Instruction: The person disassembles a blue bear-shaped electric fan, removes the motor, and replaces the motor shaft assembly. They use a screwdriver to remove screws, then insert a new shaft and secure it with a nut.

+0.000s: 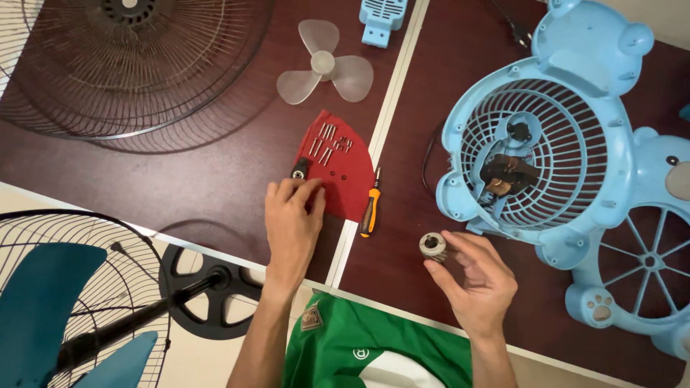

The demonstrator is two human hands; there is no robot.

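My right hand [474,280] holds a small round metal motor part [432,246] between thumb and fingers, just in front of the light blue bear-shaped fan housing [575,86]. My left hand [292,223] rests palm down on the dark table, fingertips on the near edge of a red cloth [352,179]. Several screws [327,144] lie on that cloth, and a small black piece [299,171] sits at its left edge beside my fingers. An orange-handled screwdriver [370,207] lies between my hands.
A translucent fan blade [325,68] and a blue plastic bracket [381,18] lie at the back. A wire fan guard [129,65] covers the far left. A standing fan with teal blades [65,302] is on the floor, left.
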